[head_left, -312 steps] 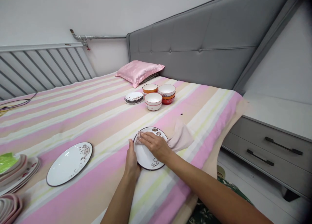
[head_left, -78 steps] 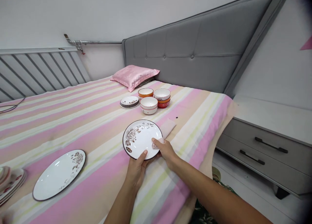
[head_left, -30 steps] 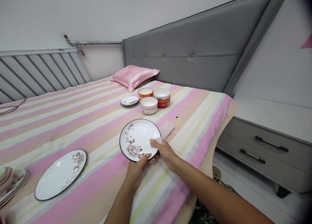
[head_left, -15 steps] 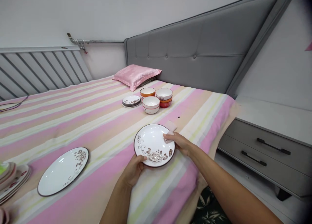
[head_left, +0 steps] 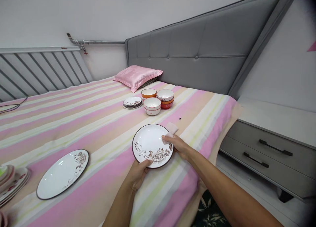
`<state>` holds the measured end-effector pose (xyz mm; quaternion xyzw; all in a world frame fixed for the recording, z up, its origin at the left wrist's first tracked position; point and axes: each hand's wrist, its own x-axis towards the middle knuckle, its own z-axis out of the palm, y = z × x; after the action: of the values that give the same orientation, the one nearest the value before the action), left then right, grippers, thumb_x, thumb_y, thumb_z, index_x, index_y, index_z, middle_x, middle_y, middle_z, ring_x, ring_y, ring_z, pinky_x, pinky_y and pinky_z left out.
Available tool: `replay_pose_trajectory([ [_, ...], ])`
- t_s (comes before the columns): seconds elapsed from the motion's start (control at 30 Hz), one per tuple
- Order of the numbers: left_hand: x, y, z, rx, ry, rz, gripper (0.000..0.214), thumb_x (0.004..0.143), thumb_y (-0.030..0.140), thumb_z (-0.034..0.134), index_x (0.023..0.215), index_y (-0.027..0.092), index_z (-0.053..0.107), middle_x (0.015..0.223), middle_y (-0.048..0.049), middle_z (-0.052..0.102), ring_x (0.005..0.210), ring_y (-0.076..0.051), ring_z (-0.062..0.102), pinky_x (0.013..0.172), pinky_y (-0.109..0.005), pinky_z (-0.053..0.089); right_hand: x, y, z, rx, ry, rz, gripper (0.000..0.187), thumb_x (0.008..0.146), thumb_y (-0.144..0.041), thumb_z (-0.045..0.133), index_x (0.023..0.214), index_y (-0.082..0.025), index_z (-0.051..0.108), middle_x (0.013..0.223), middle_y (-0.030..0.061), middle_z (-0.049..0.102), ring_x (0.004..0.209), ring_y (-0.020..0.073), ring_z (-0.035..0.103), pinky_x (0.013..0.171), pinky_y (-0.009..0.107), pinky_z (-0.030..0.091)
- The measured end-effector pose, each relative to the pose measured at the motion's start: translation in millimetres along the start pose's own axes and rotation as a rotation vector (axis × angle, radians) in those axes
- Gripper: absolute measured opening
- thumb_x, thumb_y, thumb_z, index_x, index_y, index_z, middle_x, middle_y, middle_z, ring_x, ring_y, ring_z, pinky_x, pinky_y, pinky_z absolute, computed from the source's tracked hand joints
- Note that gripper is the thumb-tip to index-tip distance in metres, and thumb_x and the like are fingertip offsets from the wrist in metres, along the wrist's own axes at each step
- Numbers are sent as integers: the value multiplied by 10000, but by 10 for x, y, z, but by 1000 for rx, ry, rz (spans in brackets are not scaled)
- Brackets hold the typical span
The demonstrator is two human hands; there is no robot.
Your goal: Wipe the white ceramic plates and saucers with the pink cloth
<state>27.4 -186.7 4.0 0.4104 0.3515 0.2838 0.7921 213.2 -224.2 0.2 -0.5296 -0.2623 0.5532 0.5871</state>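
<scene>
Head view: gripped from two sides, one round plate (head_left: 149, 136), face up, directly between the hands. Clamped at the near left rim by the left hand (head_left: 139, 174), thumb on the upper face, fingers beneath. Clamped at the right rim by the right hand (head_left: 179, 146), with one pale pink cloth (head_left: 172, 128) pinched under the thumb and sticking out past the rim.

Smooth, glossy white glaze on the round plate, thin dark edge line, brown flower-and-scroll print along the side nearest the left thumb. Similar finish on one oval plate (head_left: 63, 174), lying well apart to the left of the grip on a striped bedspread (head_left: 98, 154). Farther left, pinkish and white stacked dishes (head_left: 17, 184), partly cut off.

Beyond the grip, three bowl stacks (head_left: 152, 106) set close together, white, orange and red outside. Just left of those, one low stack of small plates (head_left: 132, 102), too tight to count. Past the right hand, one small black speck (head_left: 180, 118). Farthest off, one satin pink pillow (head_left: 138, 76) near a padded grey headboard (head_left: 187, 39). Right of the grip, one nightstand (head_left: 247, 131) with two black handles.
</scene>
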Motion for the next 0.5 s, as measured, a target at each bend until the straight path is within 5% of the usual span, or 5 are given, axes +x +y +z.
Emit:
replay_pose_trajectory([
  [0.17, 36, -26, 18, -30, 70, 62, 663, 667, 84, 647, 1282, 167, 411, 1180, -126, 594, 1089, -281, 539, 914, -381, 460, -20, 73, 175, 74, 29, -24, 374, 671, -450, 650, 912, -167, 609, 855, 46, 670, 777, 180, 612, 684, 280, 472],
  [0.33, 28, 1, 57, -102, 15, 147, 662, 691, 132, 642, 1299, 189, 387, 1196, -121, 583, 1106, -296, 520, 924, -441, 445, -84, 162, 412, 107, 100, 34, 372, 672, -486, 633, 864, -169, 595, 751, 39, 632, 606, 138, 550, 445, 222, 373],
  [0.5, 7, 23, 88, -77, 21, 172, 655, 672, 164, 670, 1278, 173, 421, 1192, -120, 586, 1121, -296, 506, 950, -440, 419, -151, 185, 546, 162, 138, 55, 363, 671, -470, 639, 870, -172, 588, 781, 42, 628, 610, 131, 539, 421, 211, 347],
])
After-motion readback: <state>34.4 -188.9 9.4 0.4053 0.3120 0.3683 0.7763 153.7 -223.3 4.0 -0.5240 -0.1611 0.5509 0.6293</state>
